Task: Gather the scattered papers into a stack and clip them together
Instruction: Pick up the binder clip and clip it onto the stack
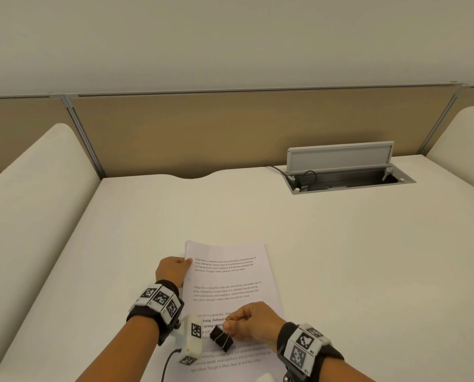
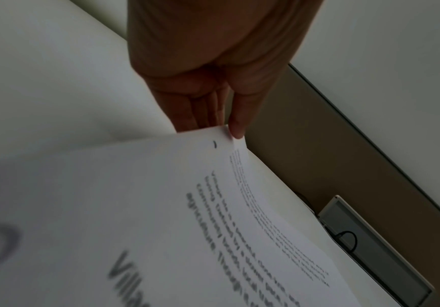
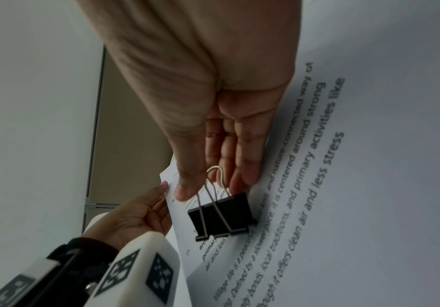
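A stack of printed papers (image 1: 230,282) lies on the white desk (image 1: 340,257) in front of me. My left hand (image 1: 175,267) pinches the stack's left edge near the far corner, thumb on top and fingers beneath; the left wrist view shows that edge of the papers (image 2: 161,207) lifted a little in my left hand (image 2: 224,124). My right hand (image 1: 246,322) holds a black binder clip (image 1: 221,338) by its wire handles above the near part of the papers. In the right wrist view my right hand (image 3: 208,182) pinches the handles between thumb and fingers, and the clip (image 3: 221,216) hangs over the papers (image 3: 345,187).
An open cable box (image 1: 346,172) with a raised grey lid and a black cable sits in the desk at the back right. A tan partition (image 1: 230,128) closes off the far edge. Cushioned white dividers (image 1: 31,188) flank both sides.
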Demonstrator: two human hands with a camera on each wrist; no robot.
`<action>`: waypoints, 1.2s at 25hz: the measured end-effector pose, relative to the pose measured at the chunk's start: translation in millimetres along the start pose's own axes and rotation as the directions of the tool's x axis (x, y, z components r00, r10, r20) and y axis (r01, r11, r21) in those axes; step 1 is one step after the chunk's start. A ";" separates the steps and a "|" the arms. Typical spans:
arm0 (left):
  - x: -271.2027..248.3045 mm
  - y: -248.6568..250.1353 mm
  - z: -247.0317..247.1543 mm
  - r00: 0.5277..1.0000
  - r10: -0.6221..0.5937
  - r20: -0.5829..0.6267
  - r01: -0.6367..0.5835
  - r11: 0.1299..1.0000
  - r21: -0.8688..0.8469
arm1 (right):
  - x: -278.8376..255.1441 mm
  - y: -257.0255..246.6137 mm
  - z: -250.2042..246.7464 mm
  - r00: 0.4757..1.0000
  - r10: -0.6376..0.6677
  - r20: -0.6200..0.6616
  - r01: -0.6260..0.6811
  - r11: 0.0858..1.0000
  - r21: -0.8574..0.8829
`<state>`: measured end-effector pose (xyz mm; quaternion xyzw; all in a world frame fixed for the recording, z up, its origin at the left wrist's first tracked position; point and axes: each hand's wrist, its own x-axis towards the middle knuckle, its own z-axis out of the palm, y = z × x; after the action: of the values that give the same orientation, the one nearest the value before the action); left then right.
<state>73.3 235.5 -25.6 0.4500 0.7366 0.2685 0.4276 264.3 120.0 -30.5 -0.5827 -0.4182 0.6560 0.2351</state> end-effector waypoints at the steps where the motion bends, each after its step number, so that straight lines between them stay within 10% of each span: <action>1: 4.5 1.6 0.4 1.000 0.006 -0.016 -0.006 1.000 0.002 | 1.3 1.4 -0.5 1.000 -0.002 0.002 0.002 1.000 0.003; 11: -21.1 5.4 -1.0 0.974 0.182 -0.133 -0.196 0.975 -0.100 | -10.4 -15.2 5.0 0.976 -0.209 -0.064 0.187 0.950 -0.249; 16: -63.3 11.2 -5.4 0.943 0.305 -0.132 -0.332 0.887 -0.321 | -44.5 -87.2 -13.2 0.722 -0.676 -0.148 0.574 0.704 -0.419; 21: -95.8 12.0 -4.6 0.888 0.432 -0.156 -0.458 0.804 -0.380 | -50.3 -114.1 -29.5 0.505 -0.858 -0.100 0.645 0.451 -0.617; 30: -114.2 15.5 -1.8 0.821 0.556 -0.132 -0.562 0.744 -0.362 | -48.4 -113.1 -28.3 0.559 -0.828 -0.040 0.621 0.450 -0.642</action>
<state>104.6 140.6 31.7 0.5545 0.5038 0.5268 0.4015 281.3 150.3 90.8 -0.4885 -0.7523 0.2185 0.3844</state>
